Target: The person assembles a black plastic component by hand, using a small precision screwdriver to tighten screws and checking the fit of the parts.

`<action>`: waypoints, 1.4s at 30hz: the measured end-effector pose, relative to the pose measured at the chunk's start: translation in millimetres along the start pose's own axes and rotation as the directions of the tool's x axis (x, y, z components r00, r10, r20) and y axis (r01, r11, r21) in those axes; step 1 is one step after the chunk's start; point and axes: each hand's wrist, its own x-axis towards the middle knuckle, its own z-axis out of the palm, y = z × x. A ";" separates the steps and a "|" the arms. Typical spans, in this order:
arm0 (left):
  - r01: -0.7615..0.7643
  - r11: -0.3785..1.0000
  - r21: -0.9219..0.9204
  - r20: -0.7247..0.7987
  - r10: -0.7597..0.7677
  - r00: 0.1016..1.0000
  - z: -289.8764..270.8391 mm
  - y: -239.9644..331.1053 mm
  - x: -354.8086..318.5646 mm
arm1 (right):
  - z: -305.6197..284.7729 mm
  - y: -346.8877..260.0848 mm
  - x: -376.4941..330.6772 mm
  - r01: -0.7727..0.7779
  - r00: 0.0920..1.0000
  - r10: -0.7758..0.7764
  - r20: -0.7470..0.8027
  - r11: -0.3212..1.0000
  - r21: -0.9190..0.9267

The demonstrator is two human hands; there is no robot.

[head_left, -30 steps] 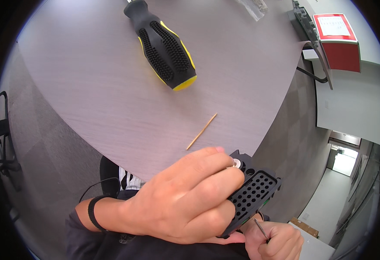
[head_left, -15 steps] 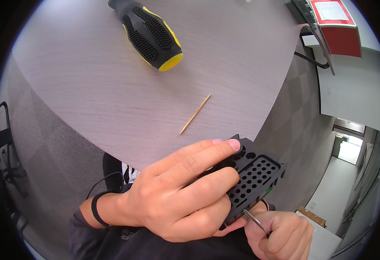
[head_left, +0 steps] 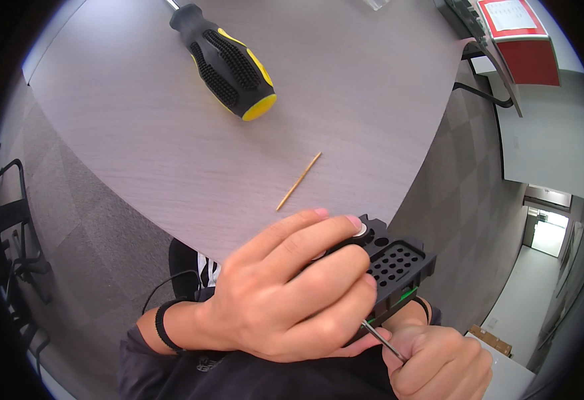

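Note:
My left hand (head_left: 292,287) is closed around a black plastic case (head_left: 398,263) with rows of round holes in its top and larger round openings near my fingertips. A strip of green shows along the case's side. Low on the right, my right hand (head_left: 442,363) is closed around a tool with a thin metal shaft (head_left: 386,343); its handle is hidden in my fist. The shaft's far end meets the lower edge of the case, beside my left fingers. Exactly where the tip sits is hidden.
On the grey wood-grain table (head_left: 172,160) lie a black and yellow screwdriver (head_left: 232,67) and, nearer me, a thin wooden toothpick (head_left: 298,181). A red box (head_left: 528,60) stands at the far right. A dark chair (head_left: 15,213) is on the left.
The case has tilted flatter, and my left fingers cover more of its holes. The shaft's visible end has shifted slightly left along its edge. The whole view has shifted slightly.

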 end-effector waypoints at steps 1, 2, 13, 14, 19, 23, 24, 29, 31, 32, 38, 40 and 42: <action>-0.007 1.000 0.005 0.023 0.006 1.000 -0.8 -0.4 0.5 | 1.0 -0.3 0.5 -0.043 0.999 0.043 -0.033 0.999 0.008; -0.012 1.000 0.010 0.046 0.012 0.999 -2.0 -1.2 1.0 | 1.0 0.3 0.7 -0.043 0.999 0.043 -0.032 0.999 0.010; 0.280 0.925 -0.258 0.233 -0.222 0.947 -14.7 -1.8 21.2 | -1.7 -6.1 -12.5 -0.071 0.995 0.076 0.066 0.995 -0.076; 0.283 0.921 -0.268 0.261 -0.214 0.941 -15.9 -1.5 27.6 | -1.6 -8.9 -9.2 -0.081 0.993 0.088 0.073 0.992 -0.100; 0.333 0.914 -0.232 0.411 -0.218 0.885 -17.1 -3.2 30.7 | 0.0 -0.4 -1.7 -0.042 0.998 0.045 0.044 0.997 -0.065; 0.261 0.936 -0.237 0.364 -0.164 0.917 -11.9 -6.9 24.0 | -1.2 4.1 -2.1 -0.001 0.996 0.005 0.090 0.999 -0.034; 0.249 0.942 -0.227 0.350 -0.160 0.923 -10.9 -5.2 22.7 | 0.3 2.0 -2.4 -0.019 0.997 0.021 0.077 0.999 -0.032; 0.003 0.989 -0.148 0.221 0.031 0.975 5.8 -22.7 11.2 | 4.6 -0.7 -7.5 -0.047 0.996 0.053 0.073 0.996 -0.075; -0.208 0.977 -0.055 0.141 0.213 0.967 2.9 -25.1 12.1 | 3.6 2.5 -10.9 -0.030 0.991 0.039 0.125 0.997 -0.074; -0.030 0.996 -0.084 0.259 0.051 0.965 -7.2 -13.4 17.6 | 2.7 4.6 -12.8 -0.020 0.988 0.030 0.152 0.997 -0.069; 0.210 0.948 -0.239 0.312 -0.130 0.941 -10.5 -5.2 12.8 | 4.8 3.7 -18.6 0.007 0.997 0.002 0.078 0.993 -0.117; 0.181 0.961 -0.208 0.264 -0.123 0.957 -6.9 -4.7 8.2 | 4.5 5.3 -19.4 0.006 0.999 -0.001 0.051 0.995 -0.104; 0.144 0.974 -0.177 0.219 -0.104 0.970 4.5 -12.7 2.5 | 4.0 5.9 -17.1 -0.029 0.999 0.033 0.038 0.995 -0.098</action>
